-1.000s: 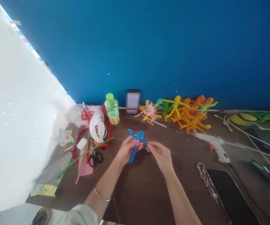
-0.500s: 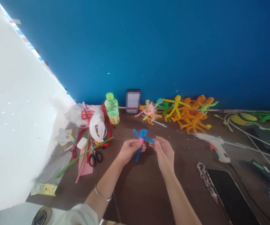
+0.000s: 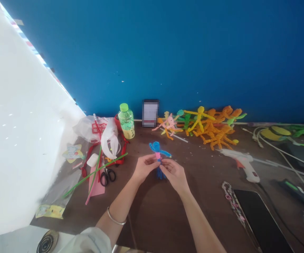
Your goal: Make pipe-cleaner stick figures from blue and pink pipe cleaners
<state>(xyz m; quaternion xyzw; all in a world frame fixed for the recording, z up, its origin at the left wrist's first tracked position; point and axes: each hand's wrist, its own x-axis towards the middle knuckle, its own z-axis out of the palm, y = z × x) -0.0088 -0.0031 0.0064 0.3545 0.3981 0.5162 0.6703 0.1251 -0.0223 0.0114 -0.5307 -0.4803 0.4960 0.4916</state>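
Observation:
A small blue pipe-cleaner figure (image 3: 156, 145) with a pink band round its middle is held up just above the brown table (image 3: 152, 214). My left hand (image 3: 147, 166) pinches it at the pink waist from the left. From the right, my right hand (image 3: 173, 172) closes finger and thumb on it just below the band. The figure's head and two arms show above my fingers, and its blue legs hang down between my hands. Part of its waist is hidden by my fingertips.
Orange and yellow pipe-cleaner figures (image 3: 215, 126) lie along the blue wall. A glue gun (image 3: 243, 163) and a phone (image 3: 263, 218) are on the right. Left are a green-capped bottle (image 3: 126, 121), black-handled scissors (image 3: 107, 176), green stems (image 3: 88, 177) and a white plastic bag (image 3: 110, 138).
My right hand has moved left and down, from the figure's right arm to its lower body beside my left hand. The figure has tipped slightly left, and its legs have shifted right.

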